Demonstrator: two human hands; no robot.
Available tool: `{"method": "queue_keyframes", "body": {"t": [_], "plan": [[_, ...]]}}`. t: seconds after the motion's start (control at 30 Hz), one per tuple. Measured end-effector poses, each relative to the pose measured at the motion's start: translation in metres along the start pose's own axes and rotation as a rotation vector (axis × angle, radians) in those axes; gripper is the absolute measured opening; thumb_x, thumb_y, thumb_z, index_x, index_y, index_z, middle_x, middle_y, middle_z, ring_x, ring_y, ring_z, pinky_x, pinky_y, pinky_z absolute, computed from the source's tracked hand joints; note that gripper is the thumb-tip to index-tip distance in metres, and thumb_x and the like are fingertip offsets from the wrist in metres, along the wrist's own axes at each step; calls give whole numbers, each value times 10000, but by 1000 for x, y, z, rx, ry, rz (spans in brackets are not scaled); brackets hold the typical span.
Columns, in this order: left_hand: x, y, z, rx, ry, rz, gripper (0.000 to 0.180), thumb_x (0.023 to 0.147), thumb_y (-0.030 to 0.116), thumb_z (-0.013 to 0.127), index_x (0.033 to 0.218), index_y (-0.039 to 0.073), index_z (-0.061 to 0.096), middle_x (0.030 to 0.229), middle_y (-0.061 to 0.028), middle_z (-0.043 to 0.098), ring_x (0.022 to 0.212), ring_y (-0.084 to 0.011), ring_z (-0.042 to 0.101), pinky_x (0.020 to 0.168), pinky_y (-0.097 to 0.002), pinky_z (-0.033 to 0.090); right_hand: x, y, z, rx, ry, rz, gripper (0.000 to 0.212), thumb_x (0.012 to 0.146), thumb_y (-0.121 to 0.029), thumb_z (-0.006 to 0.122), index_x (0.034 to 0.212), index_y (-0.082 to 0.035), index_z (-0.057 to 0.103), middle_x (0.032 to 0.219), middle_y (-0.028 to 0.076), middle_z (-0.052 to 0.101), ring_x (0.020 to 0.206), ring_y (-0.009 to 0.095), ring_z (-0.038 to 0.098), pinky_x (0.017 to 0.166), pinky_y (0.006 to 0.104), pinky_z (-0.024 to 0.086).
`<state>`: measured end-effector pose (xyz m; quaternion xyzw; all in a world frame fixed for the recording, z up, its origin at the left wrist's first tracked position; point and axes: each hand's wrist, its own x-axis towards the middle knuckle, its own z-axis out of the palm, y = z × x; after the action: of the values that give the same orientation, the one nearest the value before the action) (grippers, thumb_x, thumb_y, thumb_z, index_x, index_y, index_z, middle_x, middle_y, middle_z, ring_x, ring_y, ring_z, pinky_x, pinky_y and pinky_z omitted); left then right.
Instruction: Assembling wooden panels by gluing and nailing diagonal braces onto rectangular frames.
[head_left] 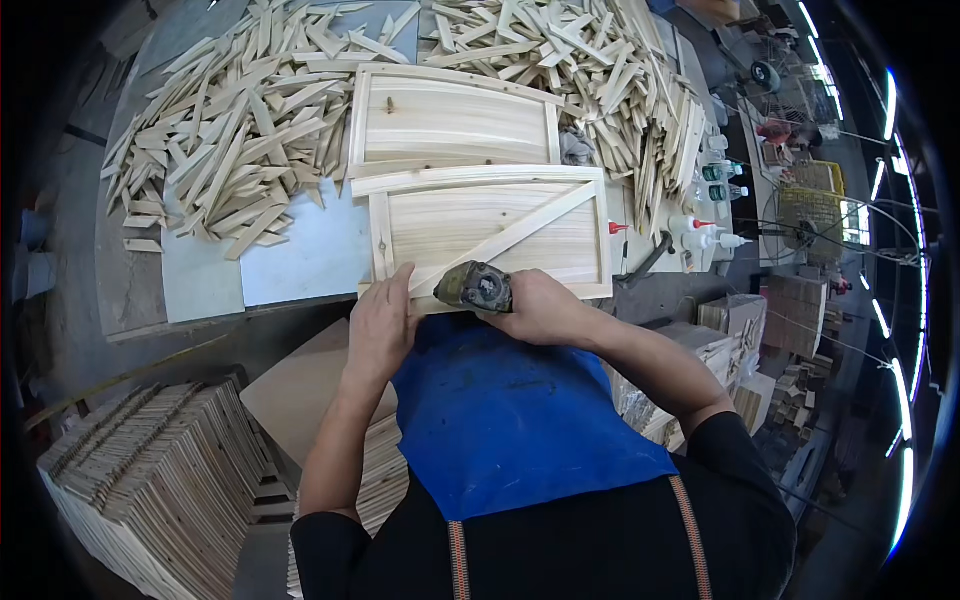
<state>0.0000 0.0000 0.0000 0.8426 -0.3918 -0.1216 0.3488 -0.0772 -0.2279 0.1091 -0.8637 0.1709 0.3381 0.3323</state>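
Note:
In front of me lies a framed wooden panel (440,220) with a diagonal wooden strip (535,223) across its face. My left hand (380,325) grips the panel's near left corner, fingers over the frame. My right hand (545,308) is closed around a dark, worn power tool that looks like a nail gun (475,286). The tool is over the near rail, by the strip's lower end; its tip is hidden beneath its body. Just beyond, a second framed panel (460,118) adjoins the first.
Loose pointed wood strips pile up on the table at the left (230,140) and the far right (560,50). A hammer (648,258), white glue bottles (690,230) and green-labelled bottles (722,182) sit at the right. Stacked wooden panels (170,480) stand lower left.

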Motion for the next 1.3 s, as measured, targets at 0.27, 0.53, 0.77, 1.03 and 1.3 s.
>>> {"method": "queue_keyframes", "body": {"t": [0.27,0.53,0.77,1.03,1.3], "plan": [[0,-3,2,-48,21,4,762,699,3,832,1381,33,494,937,-143,645,885,-340,641,792,-430,518,2,-7,3,-14,59,-27,355,876,-291,746,988,45,731,889,290,710,875,463,689,808,479,551],[6,9,-2,-5,-6,22,777,658,24,874,1356,33,533,934,-140,640,887,-340,634,798,-428,520,-70,83,-42,330,409,80,334,885,-286,773,1040,7,738,820,170,737,756,286,723,717,408,552],[7,27,-7,81,-119,-95,797,640,20,882,1365,40,552,1008,-151,620,941,-343,622,815,-431,513,-127,237,-81,559,812,557,346,899,-279,758,1005,44,696,748,124,693,655,211,685,622,355,526],[17,59,9,363,-195,-180,764,684,33,862,1379,50,544,1059,-182,615,994,-394,617,842,-477,509,-32,410,-44,338,641,492,601,883,-123,599,1401,80,371,1107,385,652,1015,497,664,923,523,522],[31,119,47,597,-224,-511,714,814,108,791,1457,54,485,1268,-208,574,1158,-422,565,965,-491,491,83,470,-30,177,634,445,721,876,-102,623,1504,45,300,1330,338,559,1196,466,597,1031,518,487]]}}
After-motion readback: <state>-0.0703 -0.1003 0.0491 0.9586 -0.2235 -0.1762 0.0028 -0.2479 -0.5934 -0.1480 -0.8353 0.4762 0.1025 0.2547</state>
